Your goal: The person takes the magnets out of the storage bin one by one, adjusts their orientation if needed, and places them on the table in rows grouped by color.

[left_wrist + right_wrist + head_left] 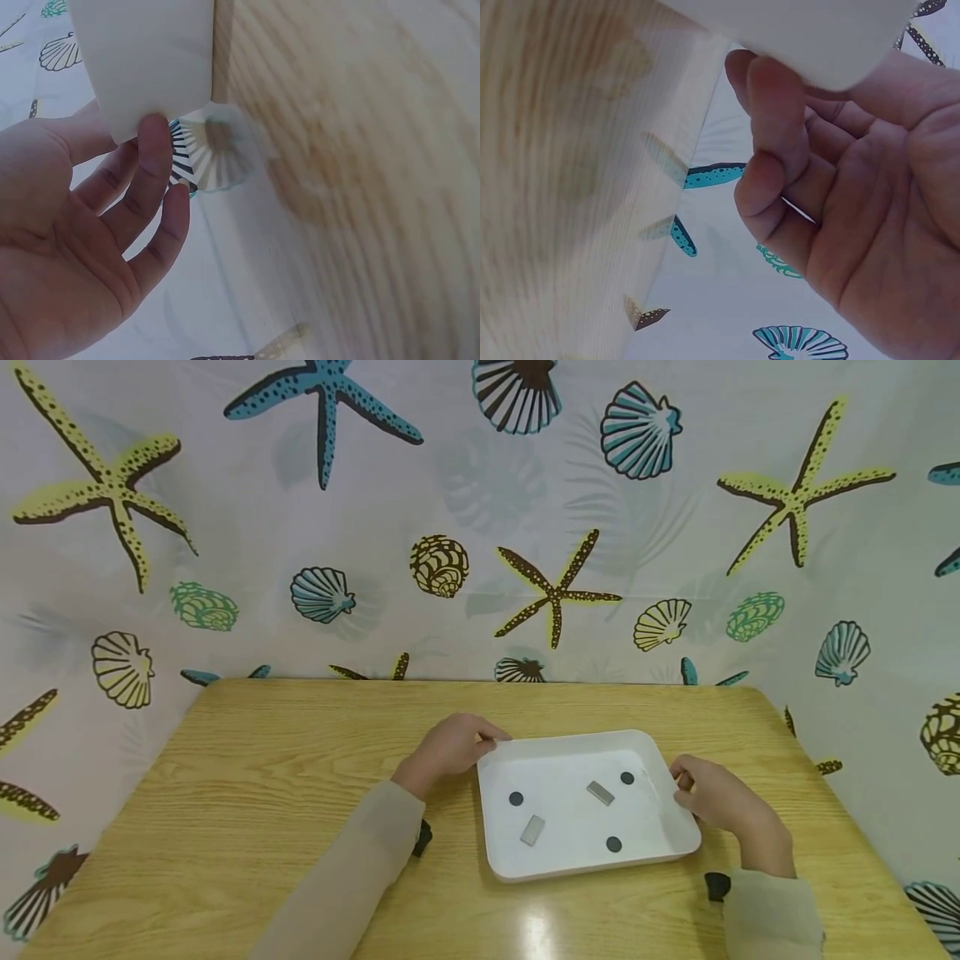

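Note:
A white rectangular tray [555, 865] with rounded corners is held between both hands over the wooden table. In it lie three dark round discs, one a disc [516, 798] at the left, and two small grey rectangular pieces, a nearer piece [532, 830] and a farther piece [600, 792]. My left hand [455, 745] pinches the tray's far left corner; the left wrist view shows its fingers under the tray wall [150, 60]. The right hand [716, 793] grips the right side, with curled fingers [776, 105] beneath the rim in the right wrist view.
The wood-grain table [300, 760] extends around the tray, mostly to the left. Behind and beside it hangs a white cloth [375, 527] printed with starfish and shells. A black band piece [717, 886] shows at the right wrist.

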`<state>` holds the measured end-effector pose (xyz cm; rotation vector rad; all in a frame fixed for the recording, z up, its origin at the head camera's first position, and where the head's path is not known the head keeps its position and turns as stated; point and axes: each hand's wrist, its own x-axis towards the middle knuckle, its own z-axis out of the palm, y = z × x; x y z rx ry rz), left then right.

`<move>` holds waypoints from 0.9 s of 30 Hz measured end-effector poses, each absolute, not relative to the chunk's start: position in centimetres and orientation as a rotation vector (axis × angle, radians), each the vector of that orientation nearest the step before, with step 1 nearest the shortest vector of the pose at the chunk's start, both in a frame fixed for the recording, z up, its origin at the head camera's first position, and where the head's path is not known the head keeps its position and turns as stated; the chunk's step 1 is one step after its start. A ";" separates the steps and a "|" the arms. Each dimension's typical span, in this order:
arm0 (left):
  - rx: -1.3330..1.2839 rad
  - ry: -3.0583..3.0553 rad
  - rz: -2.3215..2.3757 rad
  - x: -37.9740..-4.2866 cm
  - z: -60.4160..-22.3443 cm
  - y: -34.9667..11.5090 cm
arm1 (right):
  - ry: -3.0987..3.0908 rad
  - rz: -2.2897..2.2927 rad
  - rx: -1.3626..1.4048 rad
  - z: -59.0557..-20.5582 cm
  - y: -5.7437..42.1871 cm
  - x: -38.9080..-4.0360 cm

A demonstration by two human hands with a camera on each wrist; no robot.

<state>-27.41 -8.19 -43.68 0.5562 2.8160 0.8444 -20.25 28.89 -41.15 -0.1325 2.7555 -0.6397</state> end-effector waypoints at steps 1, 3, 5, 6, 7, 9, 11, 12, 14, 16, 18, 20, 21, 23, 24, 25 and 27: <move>0.547 2.812 0.844 -27.4 -43.7 -8.1 | 2.755 -0.640 -0.133 -41.1 28.9 -20.2; 0.525 2.808 0.843 -27.6 -43.6 -8.0 | 2.754 -0.638 -0.134 -41.1 29.0 -20.2; 0.513 2.803 0.843 -27.7 -43.7 -7.8 | 2.751 -0.637 -0.130 -41.1 29.0 -20.2; 0.511 2.800 0.846 -27.8 -43.7 -7.8 | 2.748 -0.637 -0.128 -41.2 29.0 -20.2; 0.512 2.800 0.844 -27.9 -43.7 -7.7 | 2.746 -0.637 -0.123 -41.2 29.1 -20.2; 0.515 2.800 0.844 -28.0 -43.8 -7.6 | 2.741 -0.640 -0.113 -41.2 29.1 -20.2; 0.512 2.794 0.855 -28.1 -43.9 -7.5 | 2.736 -0.645 -0.105 -41.2 29.2 -20.2; 0.511 2.795 0.850 -28.1 -43.9 -7.4 | 2.735 -0.648 -0.103 -41.3 29.2 -20.2; 0.503 2.794 0.850 -28.2 -44.0 -7.3 | 2.732 -0.653 -0.099 -41.2 29.2 -20.2; 0.498 2.796 0.844 -28.2 -43.9 -7.2 | 2.730 -0.656 -0.100 -41.2 29.3 -20.1; 0.497 2.800 0.833 -28.2 -43.9 -7.0 | 2.728 -0.661 -0.101 -41.2 29.3 -20.1; 0.503 2.804 0.827 -28.2 -44.0 -6.8 | 2.727 -0.667 -0.096 -41.2 29.4 -20.0; 0.509 2.810 0.820 -28.3 -44.0 -6.7 | 2.726 -0.671 -0.095 -41.2 29.5 -20.0; 0.522 2.814 0.818 -28.3 -44.0 -6.5 | 2.725 -0.678 -0.090 -41.3 29.7 -20.0; 0.532 2.817 0.820 -28.4 -44.0 -6.4 | 2.724 -0.682 -0.087 -41.3 29.8 -20.0; 0.544 2.821 0.819 -28.4 -44.0 -6.3 | 2.725 -0.682 -0.084 -41.3 29.9 -20.0; 0.563 2.826 0.820 -28.5 -44.1 -6.2 | 2.724 -0.683 -0.083 -41.2 30.0 -20.0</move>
